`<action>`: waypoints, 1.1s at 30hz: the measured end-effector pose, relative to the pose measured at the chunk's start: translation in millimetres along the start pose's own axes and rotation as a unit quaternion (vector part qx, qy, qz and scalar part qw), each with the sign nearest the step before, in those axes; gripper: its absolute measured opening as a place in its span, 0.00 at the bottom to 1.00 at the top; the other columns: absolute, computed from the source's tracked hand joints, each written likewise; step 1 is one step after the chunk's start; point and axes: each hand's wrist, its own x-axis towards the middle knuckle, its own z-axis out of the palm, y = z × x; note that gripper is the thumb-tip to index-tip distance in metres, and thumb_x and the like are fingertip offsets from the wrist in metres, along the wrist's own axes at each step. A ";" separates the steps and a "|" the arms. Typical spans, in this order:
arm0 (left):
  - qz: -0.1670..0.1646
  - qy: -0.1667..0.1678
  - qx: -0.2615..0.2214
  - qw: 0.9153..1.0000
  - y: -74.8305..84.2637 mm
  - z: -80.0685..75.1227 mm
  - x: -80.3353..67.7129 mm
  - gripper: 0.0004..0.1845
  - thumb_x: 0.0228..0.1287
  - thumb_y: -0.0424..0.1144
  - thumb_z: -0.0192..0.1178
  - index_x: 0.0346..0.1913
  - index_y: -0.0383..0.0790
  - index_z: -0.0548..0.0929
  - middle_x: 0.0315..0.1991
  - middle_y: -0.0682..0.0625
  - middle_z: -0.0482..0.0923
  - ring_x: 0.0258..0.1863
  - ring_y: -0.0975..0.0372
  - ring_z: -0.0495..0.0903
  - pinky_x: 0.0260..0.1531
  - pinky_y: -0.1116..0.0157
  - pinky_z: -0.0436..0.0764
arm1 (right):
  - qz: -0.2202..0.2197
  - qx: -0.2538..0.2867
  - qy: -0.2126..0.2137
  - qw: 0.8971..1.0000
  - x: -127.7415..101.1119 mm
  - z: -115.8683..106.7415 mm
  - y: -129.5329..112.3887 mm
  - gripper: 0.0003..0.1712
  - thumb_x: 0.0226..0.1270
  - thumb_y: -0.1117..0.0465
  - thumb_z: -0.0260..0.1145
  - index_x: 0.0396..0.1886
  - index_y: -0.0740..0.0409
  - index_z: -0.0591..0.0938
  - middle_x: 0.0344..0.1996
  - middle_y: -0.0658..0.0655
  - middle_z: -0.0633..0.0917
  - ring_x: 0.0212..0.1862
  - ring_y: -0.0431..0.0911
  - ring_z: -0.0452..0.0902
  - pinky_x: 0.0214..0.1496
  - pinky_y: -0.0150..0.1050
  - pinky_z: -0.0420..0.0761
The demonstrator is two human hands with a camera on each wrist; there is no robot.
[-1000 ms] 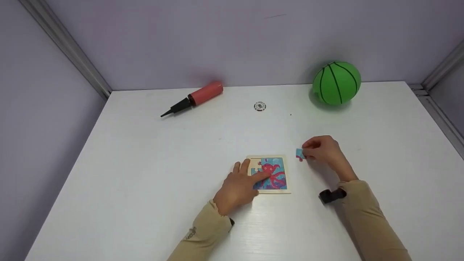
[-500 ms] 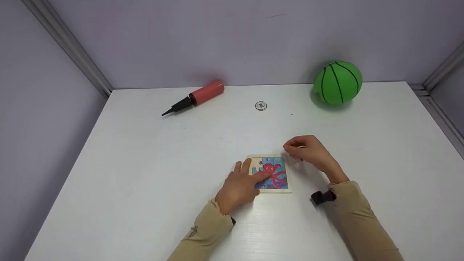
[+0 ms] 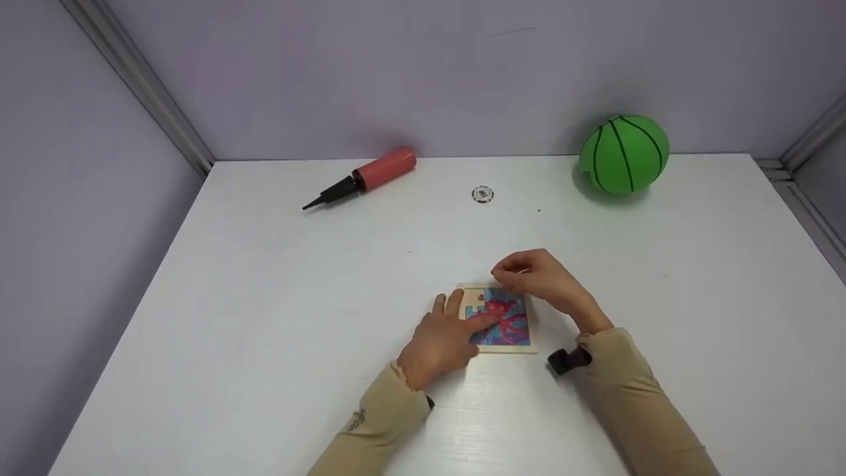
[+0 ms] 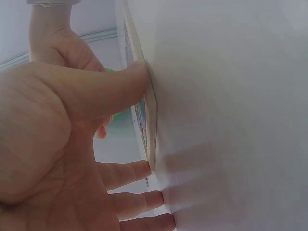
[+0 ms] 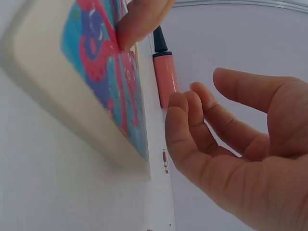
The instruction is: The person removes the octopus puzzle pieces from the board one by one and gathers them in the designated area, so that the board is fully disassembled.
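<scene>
A wooden tray puzzle (image 3: 515, 330) with a pink octopus on blue lies flat; bare wood shows at its upper left. My left hand (image 3: 439, 340) spreads over its left side, with nearly straight fingers. One finger touches the picture, and in the left wrist view the thumb (image 4: 110, 91) lies at the tray's edge. My right hand (image 3: 542, 277) is bent in a pinch over the tray's top edge. Its puzzle piece is hidden at the fingertips. The right wrist view shows these curled fingers (image 5: 180, 130) close to the tray's far side.
Near the back wall lie a red and black hand pump (image 3: 386, 169) and a poker chip (image 3: 483, 194). A green ball (image 3: 624, 155) with black lines stands at the back right. Walls border the white table (image 3: 277, 317) at left and back.
My right hand has moved left from beside the tray to over its top edge. The puzzle piece, visible in its pinch a second ago, is now out of sight. My left hand stays put.
</scene>
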 end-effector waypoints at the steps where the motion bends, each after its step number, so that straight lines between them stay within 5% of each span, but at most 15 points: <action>1: -0.002 0.000 -0.003 1.000 -0.4 0.3 0.0 0.29 0.66 0.43 0.59 0.68 0.66 0.68 0.74 0.39 0.50 0.70 0.40 0.53 0.63 0.46 0.63 | 0.002 -0.004 0.003 1.000 0.5 0.2 1.1 0.19 0.67 0.57 0.64 0.46 0.70 0.82 0.39 0.63 0.83 0.36 0.49 0.77 0.42 0.40 0.80; 27: 0.010 0.016 -0.006 1.000 -0.2 -5.1 -4.5 0.29 0.65 0.42 0.61 0.67 0.66 0.70 0.73 0.39 0.51 0.69 0.42 0.55 0.58 0.47 0.69 | 0.026 -0.121 0.002 0.992 1.8 4.3 2.6 0.14 0.65 0.56 0.65 0.43 0.60 0.86 0.38 0.54 0.85 0.37 0.47 0.74 0.39 0.38 0.73; 33: 0.013 0.022 -0.001 1.000 -1.2 -3.0 -4.9 0.29 0.64 0.43 0.62 0.67 0.66 0.70 0.72 0.39 0.51 0.69 0.42 0.56 0.58 0.48 0.70 | 0.030 -0.136 -0.007 0.990 0.1 5.2 2.3 0.13 0.65 0.57 0.65 0.43 0.60 0.87 0.40 0.56 0.86 0.40 0.47 0.76 0.47 0.46 0.74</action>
